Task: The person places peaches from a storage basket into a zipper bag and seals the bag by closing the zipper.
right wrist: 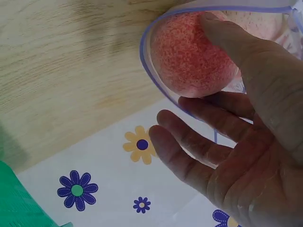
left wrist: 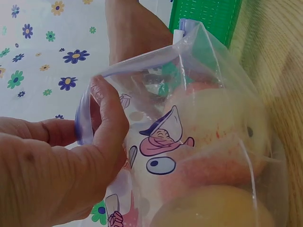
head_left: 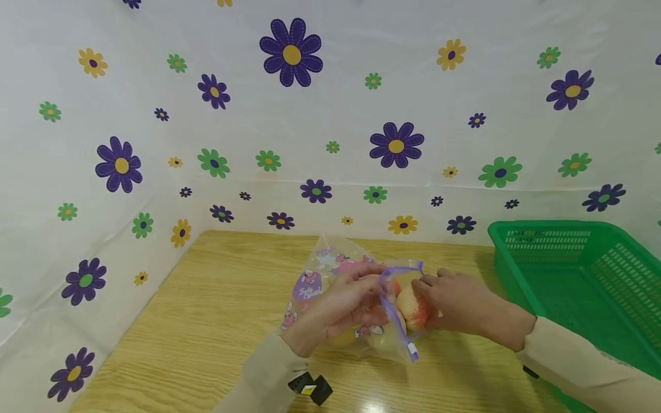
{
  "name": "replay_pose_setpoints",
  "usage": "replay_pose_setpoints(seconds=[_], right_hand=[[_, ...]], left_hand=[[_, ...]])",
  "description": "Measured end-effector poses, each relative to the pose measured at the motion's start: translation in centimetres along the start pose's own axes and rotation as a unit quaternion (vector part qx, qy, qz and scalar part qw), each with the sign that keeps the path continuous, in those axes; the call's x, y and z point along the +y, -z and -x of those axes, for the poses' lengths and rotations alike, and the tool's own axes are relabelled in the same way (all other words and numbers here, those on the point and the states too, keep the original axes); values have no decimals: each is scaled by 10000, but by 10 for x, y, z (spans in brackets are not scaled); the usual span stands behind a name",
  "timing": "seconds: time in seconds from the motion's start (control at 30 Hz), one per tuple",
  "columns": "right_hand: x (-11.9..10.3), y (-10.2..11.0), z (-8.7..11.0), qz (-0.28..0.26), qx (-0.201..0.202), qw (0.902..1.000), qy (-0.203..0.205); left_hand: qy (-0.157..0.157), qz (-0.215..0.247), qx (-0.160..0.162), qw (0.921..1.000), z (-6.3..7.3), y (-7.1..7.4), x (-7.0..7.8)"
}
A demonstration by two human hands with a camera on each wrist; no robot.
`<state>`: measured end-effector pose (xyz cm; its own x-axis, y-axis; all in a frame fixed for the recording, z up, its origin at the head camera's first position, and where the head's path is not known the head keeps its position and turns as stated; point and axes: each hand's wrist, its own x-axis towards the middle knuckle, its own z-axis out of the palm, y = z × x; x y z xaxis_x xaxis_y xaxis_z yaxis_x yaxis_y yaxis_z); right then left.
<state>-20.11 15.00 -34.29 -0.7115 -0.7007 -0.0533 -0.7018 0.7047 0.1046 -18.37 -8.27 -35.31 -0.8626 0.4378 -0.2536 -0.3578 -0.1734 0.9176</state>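
Head view shows a clear plastic bag (head_left: 310, 272), the landmark here, lying on a wood-grain table (head_left: 217, 304). White lettering stands on a purple patch (head_left: 308, 287) at the bag's left side; it starts with a B, but the rest is too small to read surely. Pink cartoon figures are printed around it.

The left hand (head_left: 343, 301) pinches the bag's purple rim (head_left: 396, 318), thumb and fingers on either side of the film. At the bag's mouth, the right hand (head_left: 459, 301) grips a red-and-cream peach (head_left: 409, 303). A white slider (head_left: 412, 348) sits at the rim's near end. Right of the bag stands a green basket (head_left: 542, 225); behind the bag hangs a flowered cloth (head_left: 232, 34).

Right wrist view adds what the head view hides: the thumb lies on the peach's speckled red skin, two other fingers are spread away from it, and the purple rim loops around the fruit. Left wrist view alone gives a close look through the film at a yellow fruit (left wrist: 213, 208) low inside the bag, beside a pale, red-flushed one (left wrist: 218, 118).
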Motion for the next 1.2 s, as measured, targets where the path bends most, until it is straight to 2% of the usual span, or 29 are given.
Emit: replay_pose_setpoints(seconds=[0.07,0.17,0.23,0.37,0.6,0.7,0.77,0.83,0.93,1.1,1.2], right_hand=[[1,2,2,-117,9,9999,96],[5,10,4,-389,252,9988,165],[8,18,5,-461,508,9976,36],[13,31,4,-175,960,9950,-227],[16,25,-12,6,601,9982,-32],[16,20,-16,390,646,9971,-78],[16,20,-15,558,666,9961,-135],[17,23,-13,652,667,9955,-191],[17,30,-8,407,860,9949,-331],[21,44,0,23,1713,9846,-341],[22,52,3,-203,1982,9794,-324]], left_hand=[[33,-13,-8,10000,0,0,0],[7,-84,34,10000,1,0,0],[-29,-149,71,9999,2,1,1],[-47,-289,133,9995,4,2,4],[-109,-512,126,9986,6,1,6],[-201,-702,128,9972,7,-1,7],[-325,-809,251,9959,8,-2,9],[-491,-899,397,9939,10,-3,14],[-694,-1047,639,9900,15,-3,27],[-988,-992,756,9873,23,4,56],[-1219,-1034,904,9830,26,7,71]])
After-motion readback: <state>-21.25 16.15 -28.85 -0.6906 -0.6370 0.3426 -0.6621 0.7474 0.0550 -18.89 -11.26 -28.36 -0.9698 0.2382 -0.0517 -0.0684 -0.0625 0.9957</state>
